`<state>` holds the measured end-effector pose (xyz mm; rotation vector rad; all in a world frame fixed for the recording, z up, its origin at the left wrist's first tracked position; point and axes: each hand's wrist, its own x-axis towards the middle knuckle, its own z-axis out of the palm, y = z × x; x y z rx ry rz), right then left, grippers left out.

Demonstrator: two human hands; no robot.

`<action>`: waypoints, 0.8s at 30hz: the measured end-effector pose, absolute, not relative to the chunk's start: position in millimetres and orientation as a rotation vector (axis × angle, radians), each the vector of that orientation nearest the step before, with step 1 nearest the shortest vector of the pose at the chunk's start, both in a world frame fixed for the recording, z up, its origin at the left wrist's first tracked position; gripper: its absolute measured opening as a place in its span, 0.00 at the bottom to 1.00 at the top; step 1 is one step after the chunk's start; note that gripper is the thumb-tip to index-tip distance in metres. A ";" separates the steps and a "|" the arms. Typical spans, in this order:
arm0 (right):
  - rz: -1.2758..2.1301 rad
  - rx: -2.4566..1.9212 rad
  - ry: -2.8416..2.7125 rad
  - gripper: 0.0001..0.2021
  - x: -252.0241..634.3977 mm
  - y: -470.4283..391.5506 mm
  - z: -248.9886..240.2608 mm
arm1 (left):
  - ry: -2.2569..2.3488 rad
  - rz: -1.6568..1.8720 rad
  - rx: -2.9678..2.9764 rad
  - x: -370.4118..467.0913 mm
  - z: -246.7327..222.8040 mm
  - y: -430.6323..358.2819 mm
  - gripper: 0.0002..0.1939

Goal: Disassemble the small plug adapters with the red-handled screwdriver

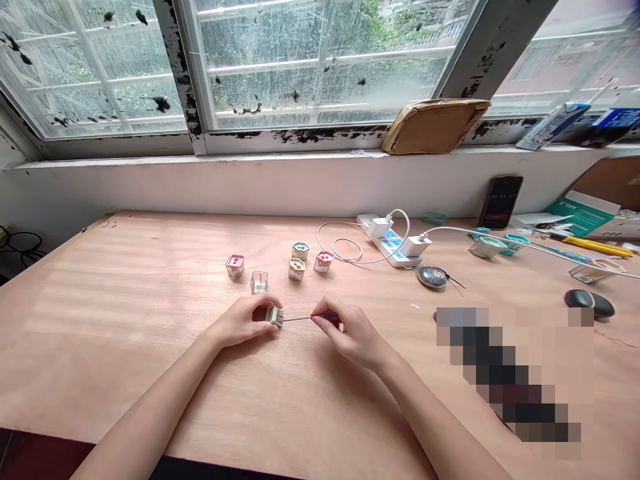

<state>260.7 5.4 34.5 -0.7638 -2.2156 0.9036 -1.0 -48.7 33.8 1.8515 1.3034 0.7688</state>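
Observation:
Between the thumb and fingers of my left hand (pixel 246 321) is a small pale block-shaped part (pixel 275 315), its ridged side turned to the right. My right hand (pixel 345 327) is closed around the dark handle of a screwdriver (pixel 299 319). The thin metal shaft points left, and its tip is at or very close to the part; I cannot tell whether it touches. Just beyond my left hand stands a clear plastic case (pixel 259 282). Farther back are small clear boxes with coloured tops: a pink one (pixel 235 266), an orange one (pixel 297 269), a green one (pixel 301 251) and another pink one (pixel 323 261).
A power strip (pixel 395 247) with white plugs and a looped cable lies at the back. To the right are a round silver object (pixel 433 277), a black mouse (pixel 590 303), a phone (pixel 501 202) against the wall and a yellow cutter (pixel 593 245). A blurred patch covers the right front.

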 end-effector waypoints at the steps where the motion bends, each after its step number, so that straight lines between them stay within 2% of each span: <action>1: 0.913 -0.772 -2.212 0.07 261.0 6.4 33.2 | 1.301 0.767 1.848 -1.2 34.0 -48.8 0.15; 11: 0.991 -0.792 -2.196 0.05 262.6 14.3 25.2 | 1.291 0.751 1.813 -1.5 35.0 -48.7 0.17; 24: 0.546 -0.670 -2.403 0.09 258.9 -10.6 46.1 | 1.374 0.758 1.859 1.2 32.9 -49.5 0.15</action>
